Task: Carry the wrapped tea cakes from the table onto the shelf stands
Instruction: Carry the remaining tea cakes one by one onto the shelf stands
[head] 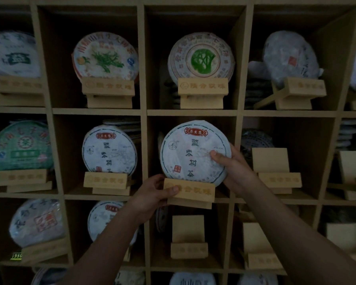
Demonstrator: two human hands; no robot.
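A dim wall of square wooden shelf cubbies fills the view, most holding a paper-wrapped disc propped on a small wooden stand, a few stands bare. In the middle cubby the wrapped tea cake sits upright on its wooden stand, its lower edge tucked behind the stand's front lip. The right hand grasps the cake at its right rim, thumb pressed flat on the printed face and the other fingers hidden behind the disc. The left hand grips the stand's left end, thumb across the engraved front, the rest curled out of sight behind. The cake looks like a stiff, dense pressed disc, probably fairly weighty for its size, while its thin wrapper seems soft, creasable and somewhat slick, so pinching the rim between thumb and backing fingers looks safer than pressing the face hard. An empty stand waits just right of the right-hand fingers, another below the left-hand fingers. The stand looks light and may shift if released carelessly.
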